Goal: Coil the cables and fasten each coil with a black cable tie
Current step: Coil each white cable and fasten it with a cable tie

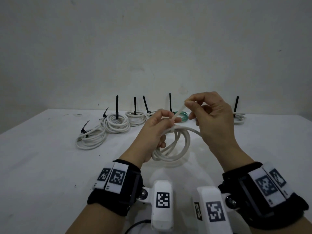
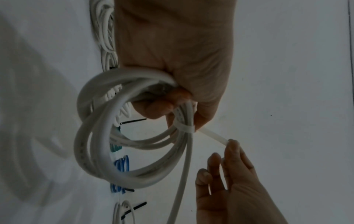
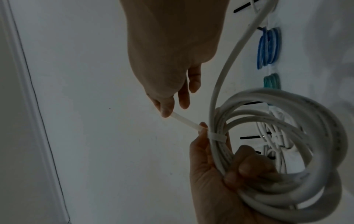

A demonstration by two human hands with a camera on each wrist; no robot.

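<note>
My left hand (image 1: 158, 125) grips a white cable coil (image 1: 179, 149) at its top and holds it up above the white table (image 1: 42, 157). A whitish cable tie (image 2: 184, 128) is looped round the gathered strands just beside the left thumb. Its tail (image 1: 179, 112) slants up to the right, and my right hand (image 1: 187, 103) pinches the tail's end between thumb and forefinger. The right wrist view shows the band (image 3: 217, 137) snug on the bundle and the tail (image 3: 184, 121) stretched straight. One loose cable end (image 1: 192, 130) curves off to the right of the coil.
Along the table's back edge lies a row of tied coils with black tie tails sticking up: white ones (image 1: 91, 137) (image 1: 117, 123) (image 1: 135, 118), a green one (image 1: 181, 115) and one at far right (image 1: 238, 118). A blue coil (image 3: 268, 48) lies among them. A plain wall stands behind.
</note>
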